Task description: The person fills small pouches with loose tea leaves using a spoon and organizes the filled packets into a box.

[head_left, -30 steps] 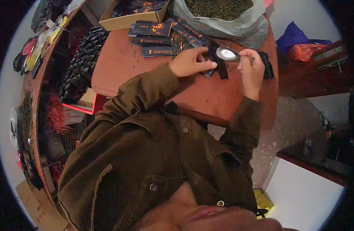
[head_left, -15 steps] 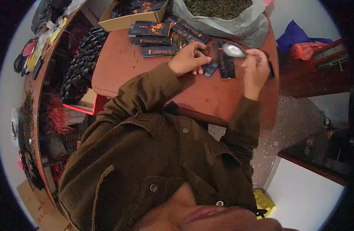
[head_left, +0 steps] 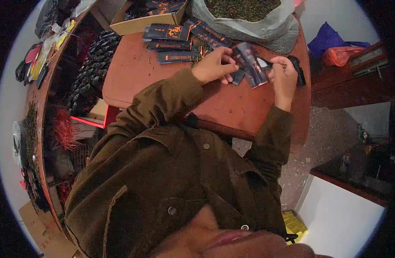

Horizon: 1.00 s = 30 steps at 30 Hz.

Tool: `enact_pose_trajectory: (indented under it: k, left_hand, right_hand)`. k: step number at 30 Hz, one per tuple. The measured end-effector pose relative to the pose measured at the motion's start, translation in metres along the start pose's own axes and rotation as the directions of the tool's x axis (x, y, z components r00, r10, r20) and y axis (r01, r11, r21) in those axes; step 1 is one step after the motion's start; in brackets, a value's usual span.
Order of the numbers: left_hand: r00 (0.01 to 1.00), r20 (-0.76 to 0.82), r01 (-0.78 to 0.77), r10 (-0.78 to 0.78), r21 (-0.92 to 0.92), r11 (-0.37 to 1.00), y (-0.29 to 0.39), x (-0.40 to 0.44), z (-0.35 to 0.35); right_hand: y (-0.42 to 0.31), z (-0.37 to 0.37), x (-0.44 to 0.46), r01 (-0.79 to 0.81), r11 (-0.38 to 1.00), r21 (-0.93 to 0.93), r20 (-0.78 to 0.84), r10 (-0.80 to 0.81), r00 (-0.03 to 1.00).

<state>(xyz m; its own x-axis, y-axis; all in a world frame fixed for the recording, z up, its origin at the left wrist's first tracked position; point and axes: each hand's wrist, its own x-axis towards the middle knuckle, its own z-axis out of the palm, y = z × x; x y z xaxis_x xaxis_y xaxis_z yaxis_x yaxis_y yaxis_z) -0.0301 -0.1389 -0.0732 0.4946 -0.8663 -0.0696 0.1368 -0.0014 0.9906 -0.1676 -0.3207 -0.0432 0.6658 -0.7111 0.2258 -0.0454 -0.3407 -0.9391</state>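
Observation:
My left hand [head_left: 214,65] has its fingers curled at the left edge of a black packet [head_left: 250,64] with orange print, which is tilted and blurred by motion. The exact contact is hard to see. Below those fingers lies a small dark flat piece [head_left: 237,76]. Closed around the handle of a metal spoon [head_left: 262,63], my right hand [head_left: 284,76] is just right of the packet. The packet partly covers the spoon's bowl. Several black packets with orange print [head_left: 171,43] lie stacked beyond my left hand.
An open plastic bag [head_left: 268,32] of dark, leafy loose material stands at the table's far side. Left of it, a cardboard box [head_left: 148,21] holds more black packets. A dark object [head_left: 297,71] lies by the right edge of the table [head_left: 139,75]. Cluttered shelves [head_left: 40,129] line the left side.
The black packet has shifted left and tilted, its face turning toward me. The spoon's bowl has dropped from above the packet to beside and partly behind it.

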Motion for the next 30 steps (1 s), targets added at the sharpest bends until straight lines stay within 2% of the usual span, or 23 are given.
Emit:
enact_pose_trajectory:
  k: [4,8,12,15,18,21,24,27,30]
  left_hand:
    - [0.999,-0.051,0.019,-0.016,0.045,0.999,0.007,-0.001,0.008]
    - [0.995,-0.097,0.0,0.004,0.047,0.999,0.007,0.0,0.015]
    - [0.996,-0.091,-0.006,0.011,0.055,0.998,0.006,0.001,0.014]
    - [0.996,-0.083,-0.023,0.021,-0.014,1.0,0.001,0.001,0.012]
    - [0.999,-0.021,-0.05,0.05,-0.008,0.999,0.0,0.0,0.009]
    - [0.987,0.002,-0.159,0.159,0.102,0.982,0.011,-0.001,0.01]
    - [0.992,-0.003,-0.121,0.127,0.297,0.947,0.023,0.004,0.01]
    - [0.997,0.008,-0.075,0.077,0.364,0.928,0.02,0.019,0.003]
    - [0.999,-0.028,0.026,-0.019,0.276,0.961,0.016,0.032,0.004]
  right_hand:
    - [-0.006,0.009,-0.006,0.078,0.988,0.132,0.064,-0.087,0.994]
    - [-0.017,0.024,-0.019,0.282,0.957,-0.072,0.103,-0.274,0.956]
    - [-0.017,0.029,-0.021,0.336,0.935,-0.114,0.166,-0.316,0.934]
    - [-0.016,0.02,-0.017,0.219,0.975,-0.021,-0.04,-0.22,0.975]
    - [-0.001,0.005,-0.004,0.236,0.941,-0.244,-0.298,-0.304,0.905]
    - [0.004,-0.004,0.0,0.175,0.922,-0.347,-0.367,-0.305,0.879]
    - [0.002,0.0,-0.001,0.131,0.853,-0.504,-0.234,-0.281,0.931]
    - [0.01,0.001,0.002,0.152,0.91,-0.385,-0.148,-0.224,0.963]
    - [0.01,0.002,0.003,0.027,0.995,-0.1,-0.052,-0.032,0.998]
